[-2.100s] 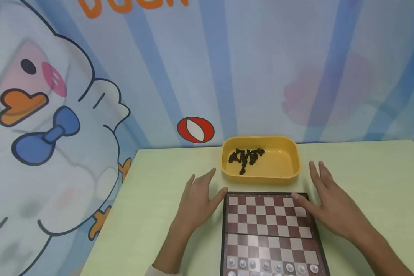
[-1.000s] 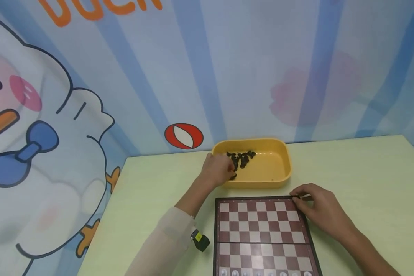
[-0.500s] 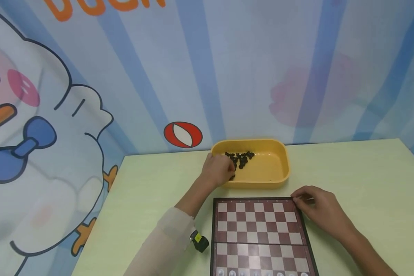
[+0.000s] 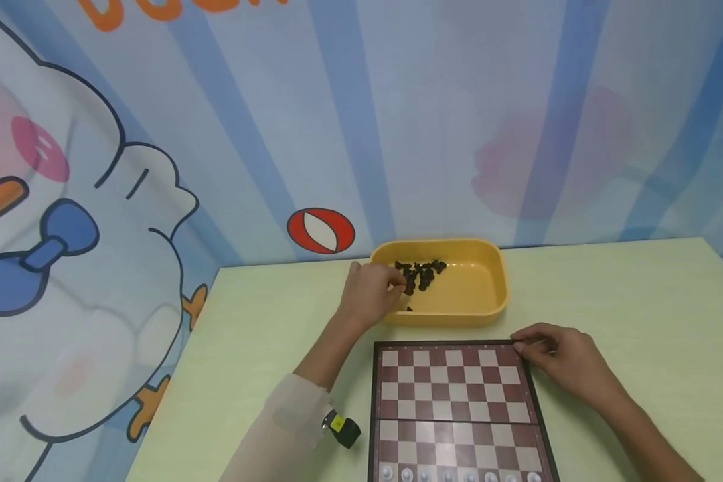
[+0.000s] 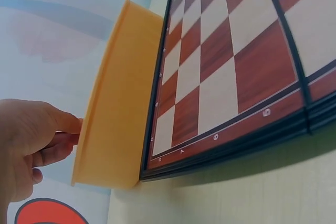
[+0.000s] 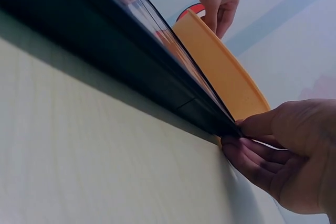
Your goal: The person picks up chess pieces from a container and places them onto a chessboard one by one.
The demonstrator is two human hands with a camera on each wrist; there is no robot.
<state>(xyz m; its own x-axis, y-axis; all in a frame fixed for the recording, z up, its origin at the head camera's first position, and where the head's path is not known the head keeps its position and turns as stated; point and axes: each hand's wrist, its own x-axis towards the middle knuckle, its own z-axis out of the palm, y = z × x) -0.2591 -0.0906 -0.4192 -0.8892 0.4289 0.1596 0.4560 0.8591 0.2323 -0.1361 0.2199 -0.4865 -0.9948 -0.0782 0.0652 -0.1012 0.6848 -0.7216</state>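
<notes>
Currently | right hand [image 4: 565, 359]: pinching checkered board [image 4: 456, 385] by corner | left hand [image 4: 369, 292]: over glossy rounded tray [image 4: 472, 288], hold unclear

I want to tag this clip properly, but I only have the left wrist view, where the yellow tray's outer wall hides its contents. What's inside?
Observer: The head view shows small black pieces in the tray, mostly toward its left end.
Reviewer: What's the right hand doing?
Observer: It pinches the far right corner of the chessboard.
Reviewer: Anything standing on that board?
Observer: Yes, a row of white pieces across its near half.
</notes>
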